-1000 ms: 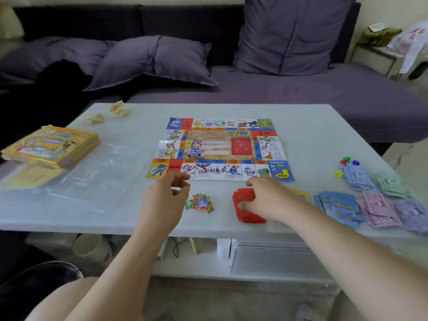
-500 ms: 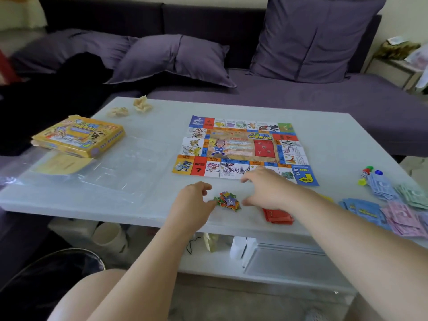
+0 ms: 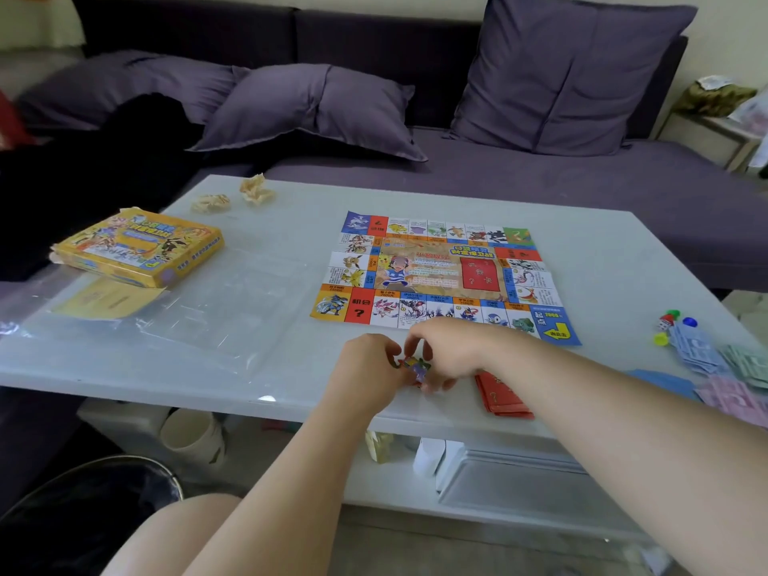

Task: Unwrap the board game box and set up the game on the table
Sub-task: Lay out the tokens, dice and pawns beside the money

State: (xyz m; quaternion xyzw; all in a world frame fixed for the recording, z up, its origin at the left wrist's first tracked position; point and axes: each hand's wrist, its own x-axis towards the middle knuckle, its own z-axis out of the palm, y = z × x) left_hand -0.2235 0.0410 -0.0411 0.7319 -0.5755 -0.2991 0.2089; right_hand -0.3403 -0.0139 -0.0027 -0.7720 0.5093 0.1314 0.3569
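Low centre of the head view, the left grip and right grip both pinch a small cluster of colourful card tokens at the near edge of the counter, just below the game board. They look light, thin and bendable, so they are best held by the edges.

"?" on red square of game board, "2000" on its blue corner

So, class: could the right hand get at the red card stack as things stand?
Probably yes: the red card stack lies just beside the right hand, nothing between them. But that hand is pinching the colourful pieces, so it must release first.
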